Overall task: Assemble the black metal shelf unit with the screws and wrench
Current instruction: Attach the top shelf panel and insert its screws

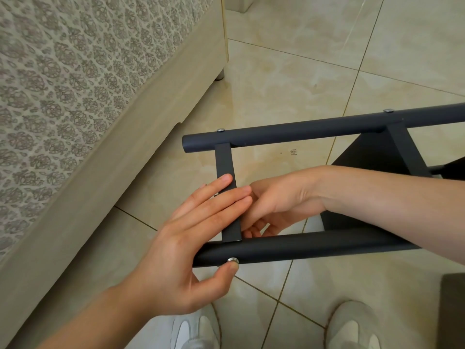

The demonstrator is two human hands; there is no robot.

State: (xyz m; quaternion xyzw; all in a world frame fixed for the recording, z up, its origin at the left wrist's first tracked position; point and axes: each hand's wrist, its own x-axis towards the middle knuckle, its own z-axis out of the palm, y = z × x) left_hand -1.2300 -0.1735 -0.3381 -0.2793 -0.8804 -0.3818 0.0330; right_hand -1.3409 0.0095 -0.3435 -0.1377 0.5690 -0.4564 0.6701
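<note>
The black metal shelf frame lies on its side above the tiled floor. Its far round tube and near round tube are joined by a flat crossbar. My left hand lays straight fingers on the crossbar, and its thumb touches a silver screw head in the near tube. My right hand reaches in from the right, fingers curled at the joint of crossbar and near tube. My left fingers and the bar hide what the right fingers hold. No wrench is in view.
Two more screw heads sit in the far tube, and a second crossbar and black panel lie to the right. A patterned bed fills the left. My shoes stand below, with a dark object at bottom right.
</note>
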